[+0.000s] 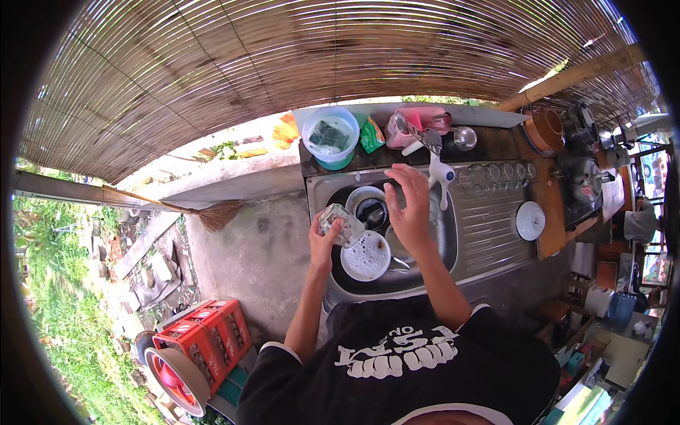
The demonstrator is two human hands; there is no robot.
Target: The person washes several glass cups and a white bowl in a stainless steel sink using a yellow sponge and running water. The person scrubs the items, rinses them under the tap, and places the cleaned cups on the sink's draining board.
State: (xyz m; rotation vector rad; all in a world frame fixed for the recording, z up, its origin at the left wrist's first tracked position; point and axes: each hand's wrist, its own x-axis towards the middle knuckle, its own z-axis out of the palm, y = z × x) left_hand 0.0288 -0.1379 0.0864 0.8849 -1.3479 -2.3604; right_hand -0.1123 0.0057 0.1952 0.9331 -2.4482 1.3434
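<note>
My left hand (325,241) is shut around a clear glass jar (342,226), tilted above the left side of the steel sink (454,249). My right hand (411,204) is raised over the basin near the faucet, fingers apart and holding nothing. Below the jar, a white bowl (366,257) contains foamy water, and a spoon handle (399,264) shows beside it. Behind that bowl sits another pale bowl (357,197) with a dark vessel (372,211) in it. The white faucet (441,178) stands at the sink's back edge. My right forearm hides part of the basin.
On the ledge stand a bucket (330,135) with a dark scrubbing pad, a green packet (372,135) and a pink utensil holder (398,130). Several glass mugs (494,174) and a white bowl (530,220) rest on the drainboard. Red bottle crates (207,340) stand lower left.
</note>
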